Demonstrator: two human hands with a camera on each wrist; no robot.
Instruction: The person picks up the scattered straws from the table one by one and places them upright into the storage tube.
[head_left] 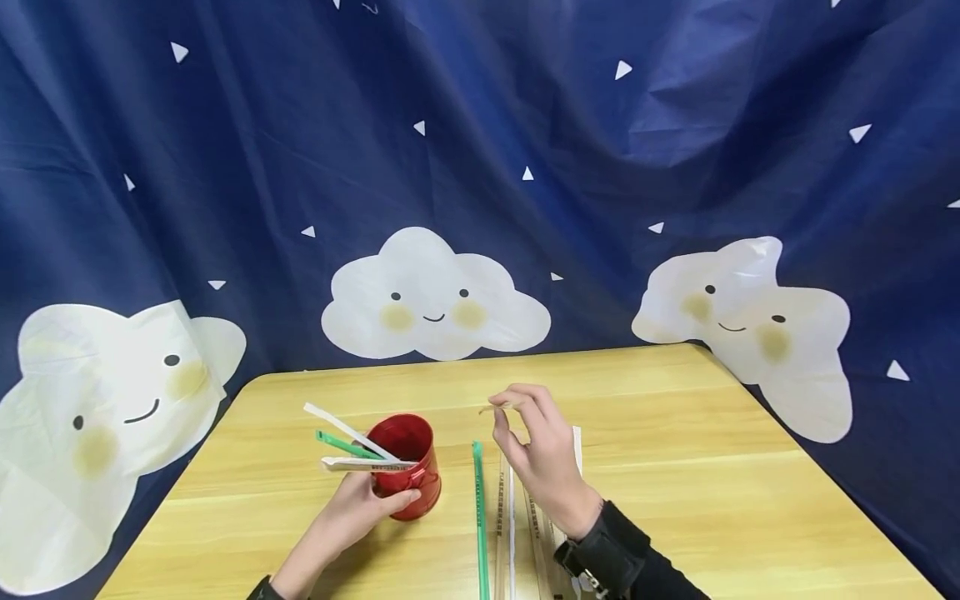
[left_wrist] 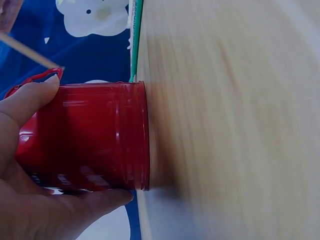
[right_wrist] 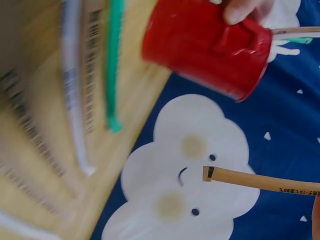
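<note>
Nearest, I see straws (head_left: pixel 481 517) laid lengthwise in a loose row, probably so each lifts singly. Beyond, the left hand (head_left: pixel 360 510) grips a red bucket (head_left: pixel 424 482) on the bench (head_left: pixel 690 483), seemingly steadying it; more straws lean out over its rim. The right hand (head_left: pixel 546 458) pinches a brown straw (right_wrist: pixel 260 181) in midair. Behind hangs a blue curtain (head_left: pixel 480 50) with clouds (head_left: pixel 435 308).

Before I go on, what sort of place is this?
Probably an indoor tabletop workspace, perhaps a staged one: a wood-grain table against a navy cloth backdrop printed with smiling clouds.
</note>
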